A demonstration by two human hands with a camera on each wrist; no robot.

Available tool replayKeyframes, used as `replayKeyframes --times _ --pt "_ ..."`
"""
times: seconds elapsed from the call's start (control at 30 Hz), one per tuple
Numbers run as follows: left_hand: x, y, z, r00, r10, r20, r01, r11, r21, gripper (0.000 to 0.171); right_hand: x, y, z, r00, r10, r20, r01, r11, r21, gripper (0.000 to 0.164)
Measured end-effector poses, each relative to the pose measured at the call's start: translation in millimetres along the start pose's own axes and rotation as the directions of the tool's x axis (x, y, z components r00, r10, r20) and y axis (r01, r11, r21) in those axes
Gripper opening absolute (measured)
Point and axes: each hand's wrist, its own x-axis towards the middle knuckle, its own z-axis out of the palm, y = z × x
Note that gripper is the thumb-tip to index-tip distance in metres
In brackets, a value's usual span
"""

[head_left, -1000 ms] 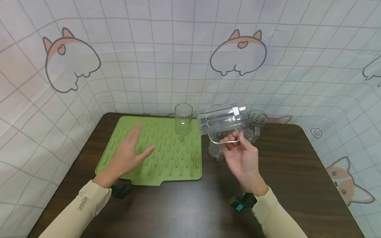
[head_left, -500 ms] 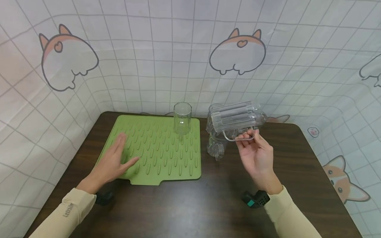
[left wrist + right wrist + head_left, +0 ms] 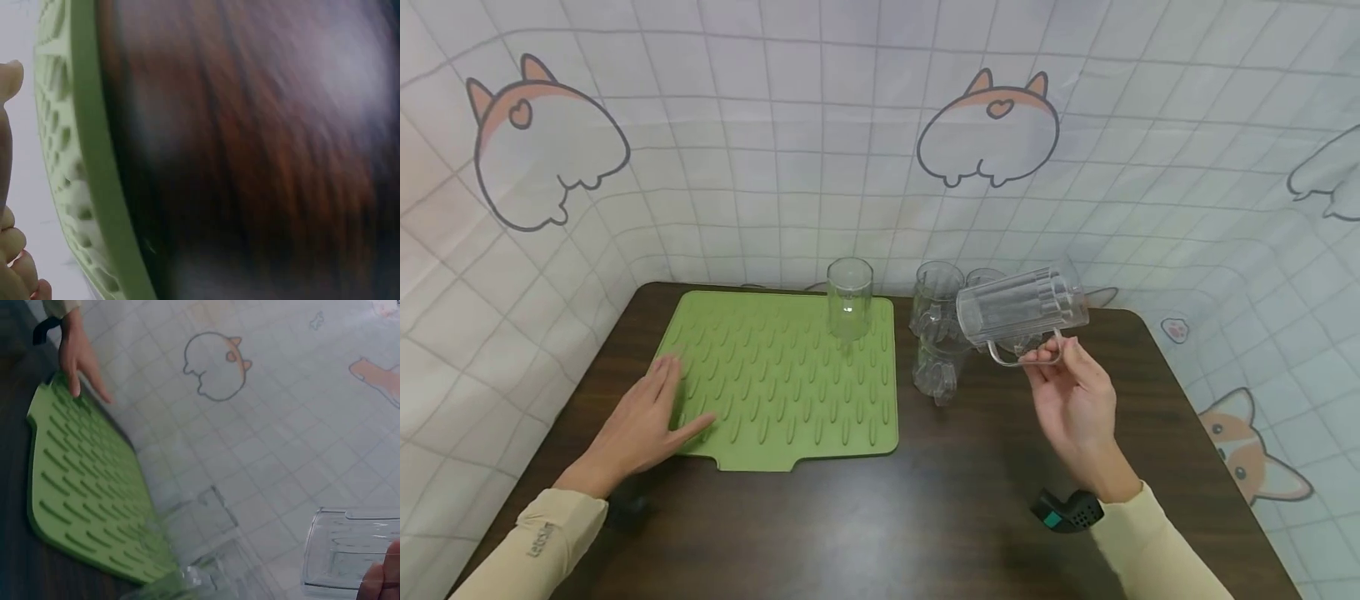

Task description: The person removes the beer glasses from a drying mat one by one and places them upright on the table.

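Note:
My right hand grips the handle of a clear ribbed mug, which it holds nearly on its side above the table, right of the green mat. Part of this mug shows at the lower right of the right wrist view, with fingertips in front of it. At the mat's left front corner is my left hand, thumb spread and fingers extended, holding nothing. Another clear mug stands upright on the mat's back right part. In the left wrist view, my fingers show only at the left edge.
Right of the mat several clear mugs stand close together, among them a back one and a front one. The held mug partly covers the group. Behind the dark wooden table hangs a grid-patterned cloth with cartoon dogs.
My right hand has carried the mug to the right, uncovering more of the standing mugs. My left hand has drawn back left and nearer to me, from over the mat to its corner.

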Motion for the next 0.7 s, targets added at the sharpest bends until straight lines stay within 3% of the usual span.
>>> replayKeyframes --times 0.23,0.47,0.7 --pt "-2.1 -11.5 0.9 0.987 -0.077 0.141 0.079 0.997 -0.008 0.112 -7 -9 -10 0.997 -0.079 -0.019 0.077 0.991 -0.108 0.034" --pt "-1.8 -18.7 3.9 0.972 -0.115 0.203 0.12 0.993 -0.01 0.113 -12 -12 -20 0.989 -0.128 -0.071 0.113 0.975 -0.189 0.028" --pt "-3.9 -19.6 7.3 0.96 -0.132 0.248 0.142 0.99 -0.022 0.112 -20 -12 -29 0.984 -0.14 -0.112 0.094 0.935 -0.341 0.023"
